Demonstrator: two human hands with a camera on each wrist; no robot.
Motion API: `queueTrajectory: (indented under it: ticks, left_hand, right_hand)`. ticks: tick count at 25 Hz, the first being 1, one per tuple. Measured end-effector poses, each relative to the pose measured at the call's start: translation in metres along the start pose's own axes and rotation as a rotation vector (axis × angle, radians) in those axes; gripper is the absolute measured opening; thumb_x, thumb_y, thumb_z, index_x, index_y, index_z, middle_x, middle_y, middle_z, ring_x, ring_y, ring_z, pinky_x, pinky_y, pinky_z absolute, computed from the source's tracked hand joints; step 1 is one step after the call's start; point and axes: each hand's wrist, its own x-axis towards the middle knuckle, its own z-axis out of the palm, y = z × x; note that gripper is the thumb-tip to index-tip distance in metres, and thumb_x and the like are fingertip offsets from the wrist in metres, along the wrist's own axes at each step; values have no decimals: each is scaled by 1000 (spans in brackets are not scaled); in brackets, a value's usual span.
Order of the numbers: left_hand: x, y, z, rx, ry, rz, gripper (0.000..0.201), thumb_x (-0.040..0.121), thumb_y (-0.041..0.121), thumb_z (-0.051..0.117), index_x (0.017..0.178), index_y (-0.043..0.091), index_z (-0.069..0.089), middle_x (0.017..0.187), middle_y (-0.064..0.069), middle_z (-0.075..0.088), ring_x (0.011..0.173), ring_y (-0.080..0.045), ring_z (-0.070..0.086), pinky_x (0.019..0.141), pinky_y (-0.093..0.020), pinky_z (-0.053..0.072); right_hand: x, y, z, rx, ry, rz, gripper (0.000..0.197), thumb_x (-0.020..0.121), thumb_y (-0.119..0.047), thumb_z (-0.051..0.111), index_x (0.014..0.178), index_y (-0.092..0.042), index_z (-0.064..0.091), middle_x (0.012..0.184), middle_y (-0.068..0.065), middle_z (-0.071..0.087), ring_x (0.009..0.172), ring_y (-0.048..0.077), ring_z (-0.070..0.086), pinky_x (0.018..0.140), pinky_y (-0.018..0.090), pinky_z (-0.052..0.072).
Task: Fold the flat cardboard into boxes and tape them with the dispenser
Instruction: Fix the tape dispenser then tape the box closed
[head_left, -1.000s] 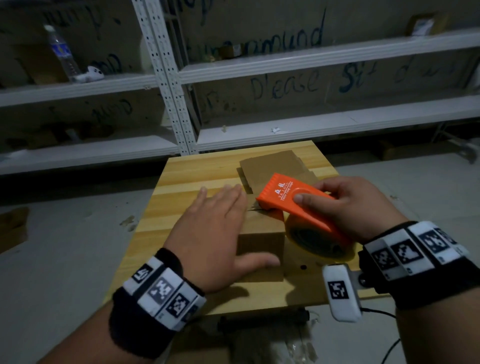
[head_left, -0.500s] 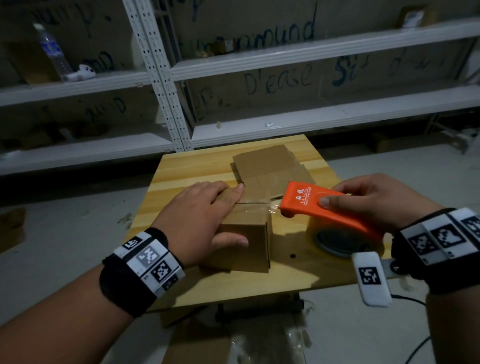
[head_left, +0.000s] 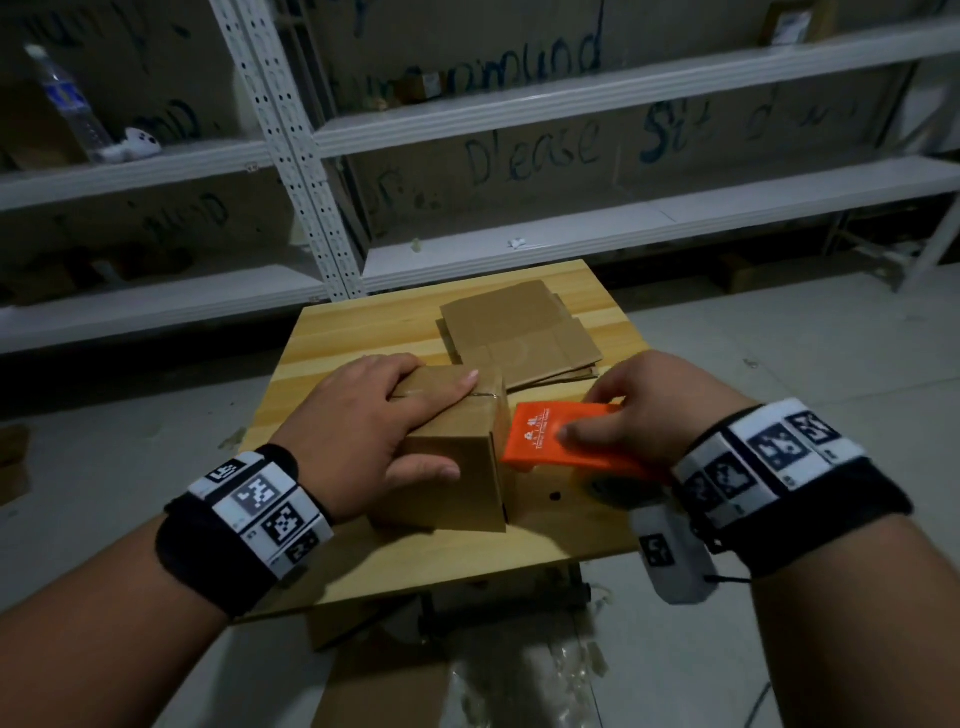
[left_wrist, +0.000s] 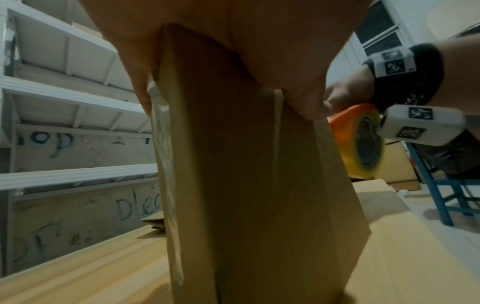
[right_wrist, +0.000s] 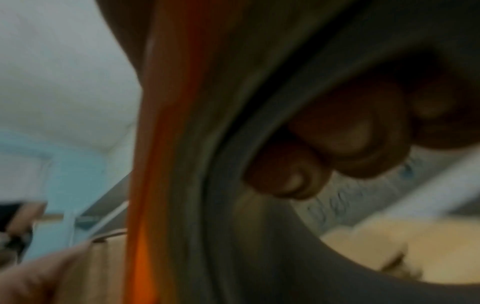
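Observation:
A small folded cardboard box (head_left: 457, 467) stands on the wooden table (head_left: 332, 364). My left hand (head_left: 374, 426) holds it, fingers across the top and thumb down the near face. Shiny clear tape runs along the top seam; the left wrist view shows the box (left_wrist: 259, 185) with a tape strip (left_wrist: 166, 185) running down its far edge. My right hand (head_left: 639, 415) grips the orange tape dispenser (head_left: 540, 441), whose front end sits against the box's right side. The right wrist view is blurred, with fingers (right_wrist: 350, 131) curled into the dispenser (right_wrist: 166, 164). Flat cardboard blanks (head_left: 519, 332) lie stacked behind.
White metal shelving (head_left: 571, 98) fills the wall behind the table, with a water bottle (head_left: 67, 104) on the upper left shelf. More cardboard (head_left: 384, 686) lies on the floor under the table's near edge. A blue chair frame (left_wrist: 441, 195) stands to the right.
The dispenser has come off the top of the box, moving right and then down beside its right face. My left hand has settled onto the box top.

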Motion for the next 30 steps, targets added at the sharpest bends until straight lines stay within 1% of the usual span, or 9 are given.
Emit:
queueTrajectory:
  ticks: [4, 9, 11, 15, 17, 18, 20, 24, 30]
  left_hand:
    - [3, -2, -1, 6, -1, 2, 77, 82, 95, 13, 151, 72, -11, 162, -4, 39, 144, -29, 40, 117, -54, 40]
    - [1, 0, -4, -33, -18, -9, 80, 81, 95, 16, 155, 70, -2, 160, -2, 40, 142, -26, 41, 115, -51, 42]
    - [0, 5, -12, -60, -44, -28, 85, 80, 94, 31, 157, 66, 6, 159, 1, 39, 141, -23, 40, 115, -48, 42]
    - [10, 38, -32, 52, -166, -132, 98, 81, 76, 67, 157, 54, 9, 158, -2, 38, 146, -27, 39, 127, -60, 26]
    - [15, 54, -36, 108, -204, -123, 107, 80, 73, 71, 154, 64, -5, 173, -12, 14, 160, -41, 15, 126, -73, 10]
    - [17, 57, -36, 138, -199, -72, 106, 80, 72, 71, 151, 70, -7, 176, -9, -4, 162, -45, -2, 124, -77, 3]
    - [19, 60, -35, 159, -200, 41, 92, 83, 64, 74, 150, 70, 10, 176, 0, -14, 161, -43, -16, 122, -79, 0]
    - [27, 69, -40, 84, -258, 54, 65, 83, 49, 81, 138, 56, 46, 174, 1, 10, 162, -37, 8, 124, -76, 11]
    - [35, 73, -45, 39, -312, 54, 56, 81, 47, 84, 129, 56, 57, 174, 2, 12, 160, -38, 9, 124, -74, 11]
  right_hand:
    - [4, -14, 27, -407, 27, 13, 34, 75, -57, 77, 96, -29, 76, 84, -4, 72, 77, 19, 68, 73, 39, 60]
    - [7, -7, 5, -293, 409, 3, 41, 86, -59, 66, 115, -30, 67, 96, -2, 70, 87, 20, 66, 74, 39, 56]
    - [17, 3, 18, -287, 493, 12, 42, 90, -59, 60, 121, -30, 63, 98, -2, 72, 88, 21, 67, 76, 42, 59]
    - [37, 15, 51, -290, 394, 31, 46, 92, -60, 59, 129, -33, 58, 107, -1, 74, 93, 23, 70, 78, 44, 61]
    - [41, 18, 51, -246, 422, 17, 47, 91, -60, 60, 130, -34, 56, 110, -1, 74, 95, 23, 70, 77, 41, 60]
    - [42, 20, 51, -224, 428, 13, 48, 91, -60, 61, 131, -34, 56, 111, -1, 74, 95, 23, 70, 77, 40, 60]
    - [43, 23, 52, -200, 398, 13, 50, 89, -59, 64, 131, -34, 54, 114, -1, 73, 98, 23, 70, 78, 40, 59]
    - [43, 25, 57, -218, 316, 4, 55, 82, -53, 75, 127, -34, 50, 113, 2, 73, 98, 27, 70, 82, 46, 61]
    - [42, 25, 61, -257, 285, -38, 53, 83, -47, 77, 125, -31, 50, 107, 2, 72, 95, 28, 69, 83, 46, 61]
